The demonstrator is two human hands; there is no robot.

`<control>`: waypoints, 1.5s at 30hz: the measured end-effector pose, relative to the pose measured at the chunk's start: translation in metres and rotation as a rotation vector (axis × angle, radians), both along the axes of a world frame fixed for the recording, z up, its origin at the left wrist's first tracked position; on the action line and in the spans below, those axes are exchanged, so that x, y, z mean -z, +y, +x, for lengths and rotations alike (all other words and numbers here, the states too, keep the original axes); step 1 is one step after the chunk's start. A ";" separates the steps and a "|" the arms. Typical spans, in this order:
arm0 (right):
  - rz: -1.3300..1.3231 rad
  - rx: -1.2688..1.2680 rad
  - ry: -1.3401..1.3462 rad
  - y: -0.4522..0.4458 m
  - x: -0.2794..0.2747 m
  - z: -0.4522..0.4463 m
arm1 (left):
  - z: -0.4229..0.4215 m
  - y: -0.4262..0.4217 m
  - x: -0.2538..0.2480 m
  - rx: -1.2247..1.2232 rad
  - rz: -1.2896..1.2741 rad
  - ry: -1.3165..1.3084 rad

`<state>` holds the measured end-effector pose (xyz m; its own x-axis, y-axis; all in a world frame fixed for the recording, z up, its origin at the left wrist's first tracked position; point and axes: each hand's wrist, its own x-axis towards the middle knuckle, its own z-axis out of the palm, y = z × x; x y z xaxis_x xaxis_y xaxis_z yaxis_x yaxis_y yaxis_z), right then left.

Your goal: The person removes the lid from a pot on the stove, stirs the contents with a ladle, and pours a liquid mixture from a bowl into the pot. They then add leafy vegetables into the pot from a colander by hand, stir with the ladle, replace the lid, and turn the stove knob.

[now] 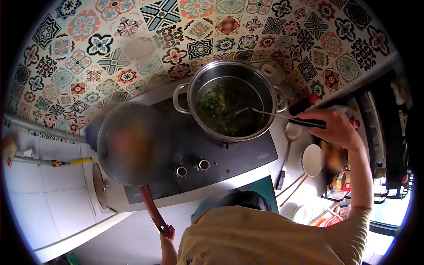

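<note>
A steel two-handled pot point(190, 99) stands on the black stove point(234, 157), with green leafy soup point(223, 108) inside. My right hand point(333, 126) is closed on the black handle of a ladle point(276, 115), whose head dips into the soup. At the lower left, my left hand point(168, 233) grips the end of the reddish-brown handle of a wok point(152, 205). The wok sits on the left side of the stove under a hazy, see-through round surface, and its reddish and yellow-brown contents look blurred.
A spatula point(285, 163), chopsticks point(293, 191) and a white bowl point(312, 160) lie right of the stove. A red-capped bottle point(304, 104) and a rack of jars point(340, 181) stand farther right. A round lid point(99, 185) leans at the left wall.
</note>
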<state>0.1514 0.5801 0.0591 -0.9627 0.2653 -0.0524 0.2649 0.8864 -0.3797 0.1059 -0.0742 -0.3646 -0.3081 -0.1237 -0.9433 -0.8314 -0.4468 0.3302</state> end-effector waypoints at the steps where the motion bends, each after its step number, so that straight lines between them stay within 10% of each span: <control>1: 0.004 0.031 -0.049 -0.002 -0.007 -0.001 | 0.001 -0.006 0.009 -0.024 0.039 0.015; 17: 0.497 0.078 -0.089 -0.020 0.066 -0.063 | 0.018 -0.040 0.038 0.045 0.198 0.120; 20: 0.346 0.019 -0.089 0.000 0.054 -0.058 | 0.019 -0.044 0.042 0.066 0.498 0.169; 21: 0.169 -0.049 -0.146 0.025 0.057 -0.058 | 0.015 -0.008 0.010 0.040 -0.019 0.031; 24: -0.564 0.384 -0.659 0.032 0.028 -0.081 | 0.016 -0.005 0.007 0.062 0.077 0.111; 31: -1.197 0.636 -0.439 0.016 0.036 -0.073 | 0.017 -0.006 0.010 0.065 0.141 0.135; 34: -0.962 0.466 -0.201 0.000 0.049 -0.074 | 0.016 -0.036 0.043 0.053 0.301 0.133; 38: 0.372 0.016 -0.030 -0.006 0.068 -0.072 | 0.013 -0.018 0.015 0.043 0.175 0.138; 42: 0.262 0.122 -0.335 -0.012 0.039 -0.066 | 0.009 -0.019 0.021 0.002 0.117 0.132; 45: -0.370 0.206 -0.488 0.014 0.034 -0.072 | 0.010 -0.018 0.026 -0.025 0.145 0.137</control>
<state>0.0796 0.5944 0.0254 -0.7363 0.3231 -0.5945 0.6353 0.6324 -0.4433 0.1159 -0.0926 -0.3906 -0.4331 0.0015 -0.9013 -0.7715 -0.5177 0.3699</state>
